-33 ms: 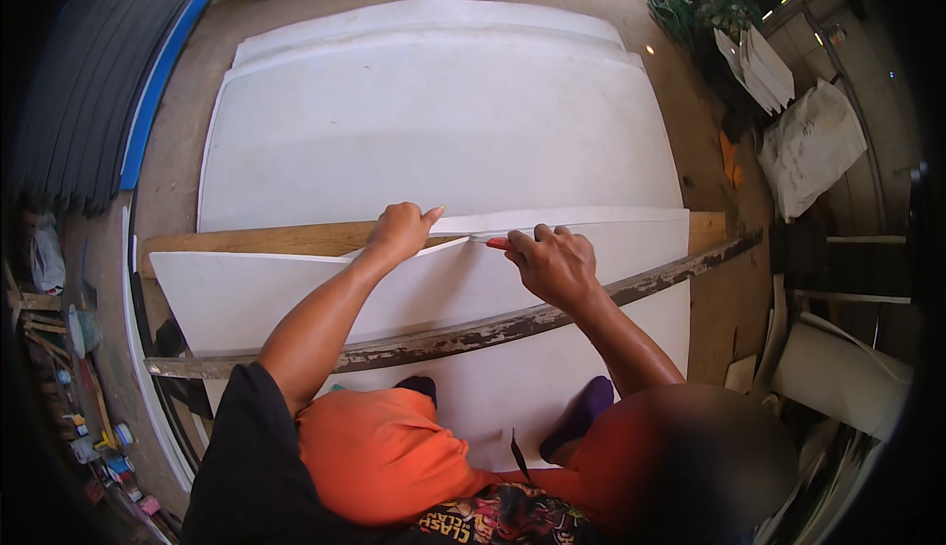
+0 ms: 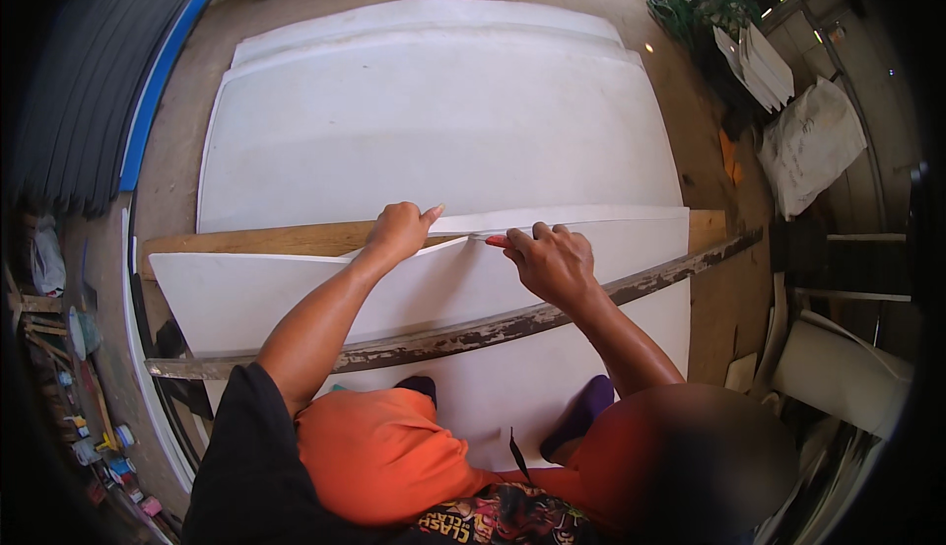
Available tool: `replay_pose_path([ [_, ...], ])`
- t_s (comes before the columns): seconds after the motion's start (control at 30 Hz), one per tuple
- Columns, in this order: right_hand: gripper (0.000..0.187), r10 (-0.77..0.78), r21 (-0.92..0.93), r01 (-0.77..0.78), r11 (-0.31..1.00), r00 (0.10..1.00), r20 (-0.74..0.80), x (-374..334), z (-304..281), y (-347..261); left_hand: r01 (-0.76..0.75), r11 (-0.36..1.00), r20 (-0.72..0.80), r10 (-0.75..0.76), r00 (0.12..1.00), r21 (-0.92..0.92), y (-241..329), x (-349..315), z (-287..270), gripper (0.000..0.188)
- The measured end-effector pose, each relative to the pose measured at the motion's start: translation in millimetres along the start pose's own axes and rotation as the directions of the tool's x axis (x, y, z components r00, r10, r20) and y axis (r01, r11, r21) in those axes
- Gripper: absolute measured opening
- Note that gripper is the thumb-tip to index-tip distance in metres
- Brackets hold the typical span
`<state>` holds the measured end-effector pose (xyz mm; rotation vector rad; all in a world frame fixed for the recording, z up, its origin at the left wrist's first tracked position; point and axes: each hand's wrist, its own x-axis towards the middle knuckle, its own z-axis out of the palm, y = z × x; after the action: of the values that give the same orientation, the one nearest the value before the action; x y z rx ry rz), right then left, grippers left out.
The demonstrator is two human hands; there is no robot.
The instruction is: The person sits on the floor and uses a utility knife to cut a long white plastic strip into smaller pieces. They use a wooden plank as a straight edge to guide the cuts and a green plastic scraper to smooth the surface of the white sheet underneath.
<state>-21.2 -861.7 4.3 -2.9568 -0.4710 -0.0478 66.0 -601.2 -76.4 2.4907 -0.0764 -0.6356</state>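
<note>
Right hand (image 2: 554, 261) clenched on cutter (image 2: 500, 241), tip left at sheet (image 2: 266, 294); sheet long axis left-right; left hand (image 2: 398, 232) grips lifted far edge.

2 hands (image 2: 557, 264), 1 knife (image 2: 498, 241)

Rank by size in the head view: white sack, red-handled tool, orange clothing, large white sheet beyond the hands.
1. Large white sheet
2. Orange clothing, enlarged by nearness to the camera
3. White sack
4. Red-handled tool, partly covered by the right hand
</note>
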Motion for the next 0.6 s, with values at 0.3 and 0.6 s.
replay_pose_path([
  [0.3, 0.018, 0.050, -0.072, -0.045, 0.996, 0.997, 0.067, -1.6, -1.4, 19.5, 0.017, 1.000, -0.004, -0.017, 1.000, 0.019, 3.4, -2.4, -1.0, 0.075],
  [0.6, 0.016, 0.018, 0.025, -0.019, 1.000, 1.000, 0.006, -8.6, -10.9, 19.7, 0.007, 1.000, -0.013, -0.006, 1.000, 0.029, 4.4, -1.1, -0.8, 0.074],
])
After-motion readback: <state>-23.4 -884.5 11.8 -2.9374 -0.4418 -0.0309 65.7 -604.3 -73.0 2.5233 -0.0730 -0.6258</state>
